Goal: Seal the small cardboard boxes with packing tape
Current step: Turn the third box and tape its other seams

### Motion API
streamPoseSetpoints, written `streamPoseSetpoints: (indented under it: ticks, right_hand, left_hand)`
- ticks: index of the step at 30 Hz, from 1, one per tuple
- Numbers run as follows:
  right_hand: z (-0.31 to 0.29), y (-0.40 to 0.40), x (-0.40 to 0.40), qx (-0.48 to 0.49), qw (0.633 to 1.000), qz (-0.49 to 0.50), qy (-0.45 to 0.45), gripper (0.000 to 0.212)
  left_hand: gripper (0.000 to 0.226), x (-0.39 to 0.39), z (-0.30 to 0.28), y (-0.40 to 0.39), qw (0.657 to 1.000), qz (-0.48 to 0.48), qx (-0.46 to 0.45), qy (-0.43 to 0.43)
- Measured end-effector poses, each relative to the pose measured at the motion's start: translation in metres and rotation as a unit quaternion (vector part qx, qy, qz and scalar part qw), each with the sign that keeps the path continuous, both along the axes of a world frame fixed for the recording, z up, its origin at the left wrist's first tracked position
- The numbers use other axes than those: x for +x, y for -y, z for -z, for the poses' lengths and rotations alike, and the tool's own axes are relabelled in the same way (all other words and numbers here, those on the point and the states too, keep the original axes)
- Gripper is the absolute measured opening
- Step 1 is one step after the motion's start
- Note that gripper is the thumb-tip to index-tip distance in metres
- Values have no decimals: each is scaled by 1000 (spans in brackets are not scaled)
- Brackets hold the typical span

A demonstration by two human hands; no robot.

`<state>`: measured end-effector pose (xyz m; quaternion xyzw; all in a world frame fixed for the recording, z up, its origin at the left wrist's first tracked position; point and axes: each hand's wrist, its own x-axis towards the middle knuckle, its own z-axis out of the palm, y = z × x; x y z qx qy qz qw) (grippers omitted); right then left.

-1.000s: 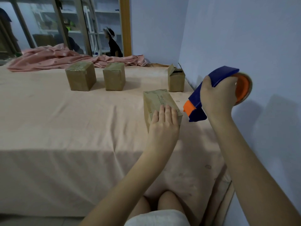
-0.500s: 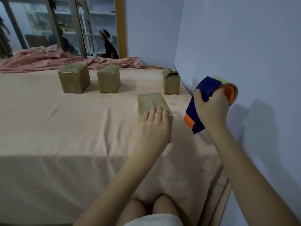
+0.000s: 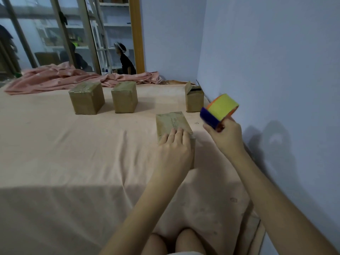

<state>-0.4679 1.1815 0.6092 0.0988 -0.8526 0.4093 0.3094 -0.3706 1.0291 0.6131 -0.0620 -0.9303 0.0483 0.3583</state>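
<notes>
The right hand has its grip clenched around the handle of a tape dispenser, holding it up in the air with the yellow-green roll of tape uppermost and the blue body turned toward the left. Just left of that grip and lower, the left hand lies flat, fingers together and released, pressing on the near end of the top of the nearest box, grasping nothing. That box rests on a bed covered with a peach sheet, and its top looks glossy with tape. Beyond the dispenser, close to the wall, stands an open box with one flap raised. Farther left of the grip, across the sheet, two closed boxes stand side by side but apart: the middle box and the left box, both with shiny taped tops. Behind them a pink blanket lies crumpled along the far edge of the bed.
</notes>
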Motion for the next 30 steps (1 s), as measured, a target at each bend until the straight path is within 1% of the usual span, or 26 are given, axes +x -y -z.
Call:
streamPoseSetpoints:
  ticks: [1, 2, 5, 8, 11, 14, 16, 18, 20, 21, 22, 24, 26, 27, 29, 30]
  right_hand:
    - [6, -1, 0, -48, 998, -19, 27, 27]
    - [13, -2, 0, -75, 996, -27, 50, 27]
    - [32, -2, -2, -75, 991, -60, 99, 30]
    - [47, -5, 2, -59, 988, -93, 111, 25]
    - [56, -11, 6, -30, 986, -113, 116, 35]
    - [59, -14, 11, -41, 981, -122, 146, 42]
    - [62, -18, 16, -54, 976, -133, 161, 47]
    - [65, -23, 23, -66, 971, -157, 169, 59]
    - [64, -25, 31, -88, 966, -162, 181, 66]
    - [63, -25, 35, -95, 970, -146, 170, 67]
    - [60, -24, 39, -93, 979, -116, 138, 67]
    - [49, -20, 48, -64, 995, -69, 45, 67]
    - [29, -13, 56, -46, 995, -75, -38, 62]
    - [17, -8, 60, -42, 993, -92, -53, 59]
    - [-4, 3, 66, -45, 988, -144, -34, 54]
    - [-11, 9, 70, -51, 984, -173, -5, 52]
  left_hand:
    - [30, -1, 0, 0, 1000, 2, 0, -6]
    - [28, -2, 1, 0, 1000, 7, 4, -10]
    - [27, -5, -1, 6, 999, 32, 33, -14]
    - [38, -5, -2, 12, 997, 55, 49, -8]
    - [45, -4, 1, 13, 996, 71, 50, -24]
    - [47, -4, 1, 15, 995, 79, 52, -36]
    - [48, -4, 2, 15, 995, 73, 55, -30]
    - [45, -4, 1, 15, 996, 67, 60, -13]
    - [43, -5, -3, 15, 995, 66, 69, 11]
    - [43, -6, -6, 16, 995, 65, 70, 24]
    - [45, -8, -7, 18, 995, 66, 69, 34]
    - [54, -9, -7, 24, 991, 91, 83, 45]
    - [65, -4, -7, 30, 975, 148, 159, 53]
    - [68, 0, -7, 32, 958, 177, 219, 48]
    - [68, 8, -3, 36, 910, 199, 363, 28]
    - [65, 12, 0, 38, 876, 195, 440, 26]
